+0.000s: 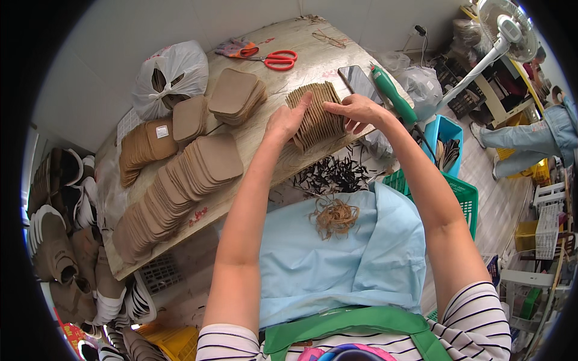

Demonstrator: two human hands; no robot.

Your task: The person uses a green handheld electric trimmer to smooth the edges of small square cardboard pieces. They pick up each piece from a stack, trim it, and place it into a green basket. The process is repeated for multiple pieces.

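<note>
A row of thin tan fabric pads (316, 117) stands on edge at the front of the wooden table, edges facing up. My left hand (287, 121) grips the row's left side, its thumb laid along the upper edges. From the right, my right hand (361, 110) holds the other side, one finger pointing across the edges and the rest curled beside it. Left of my hands, a long fanned row of tan pads (180, 189) lies along the table edge. Behind it are a taller stack (237, 94), a smaller stack (189, 117) and a browner bundle with a white label (149, 144).
Red-handled scissors (280, 60), a glove (237, 47), a phone (361, 83) and a green hand tool (393, 94) lie on the table (253, 149). Brown trimmings (335, 217) rest on my blue lap cloth (311, 261). A green basket (465, 198) stands at right; another person's legs (519, 140) are beyond.
</note>
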